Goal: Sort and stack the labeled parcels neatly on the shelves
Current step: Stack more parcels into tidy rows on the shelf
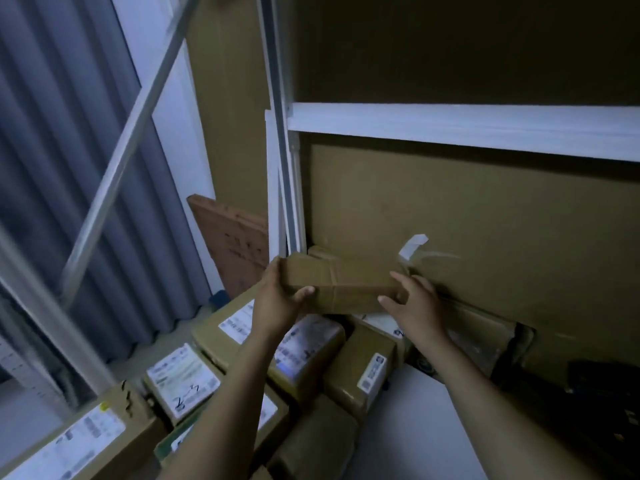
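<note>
Two grips clasp one brown taped parcel (343,282): the left grip (280,296) wraps its left end, thumb on the front, and the right grip (412,303) curls round its right end, hiding that corner. The parcel is held before a cardboard sheet (485,209) under the white shelf rail (450,128), above heaped boxes (311,355) whose labels (183,379) are too blurred to read.

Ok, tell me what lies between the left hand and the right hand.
Head view: a long brown taped parcel spans the gap. The left hand grips its left end; the right hand is at its right end, grip unclear.
</note>
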